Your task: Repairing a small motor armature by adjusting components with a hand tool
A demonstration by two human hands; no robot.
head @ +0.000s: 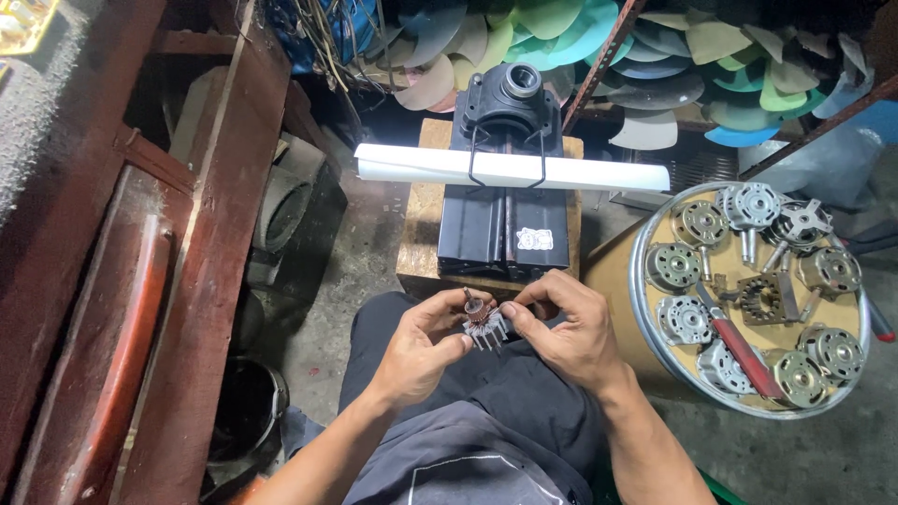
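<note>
Motor core (484,327), a small finned part with thin wires hanging from it, sits between both hands just in front of the black machine (506,201) on its wooden block. Left hand (421,351) pinches it from one side, fingers closed on it; right hand (572,329) grips the other side with fingertips. Right of the machine, a round tray (645,309) holds small motors (673,266) and a red-handled tool (744,353). A white tube (510,169) lies across the machine.

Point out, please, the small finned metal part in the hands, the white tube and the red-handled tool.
small finned metal part (484,326): head view, its fins.
white tube (421,167): head view, left stretch.
red-handled tool (745,356): head view, its handle.
</note>
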